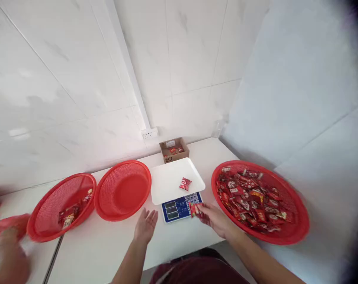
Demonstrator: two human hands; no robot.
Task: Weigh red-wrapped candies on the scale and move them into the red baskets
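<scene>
On my feed R hand [210,216] grips a red packet [194,210] btwn thumb & fingers, over the keypad end of the scale [174,210]; L hand [146,225] is open, palm turned up, fingers loosely spread, just off the scale's display end & nr the mid basket [124,193]; I see a 2nd packet [185,184] lying on the white tray [165,183] atop the scale; behind the tray sits a carton [174,156] w/ a few red packets inside; R basket [293,199], beside R forearm, holds a big heap of them; L basket [45,213], next to mid basket, has a small pile; far L, a co-worker's hand [7,241] is blurred, can't tell its grip; all on white tables [98,244].
</scene>
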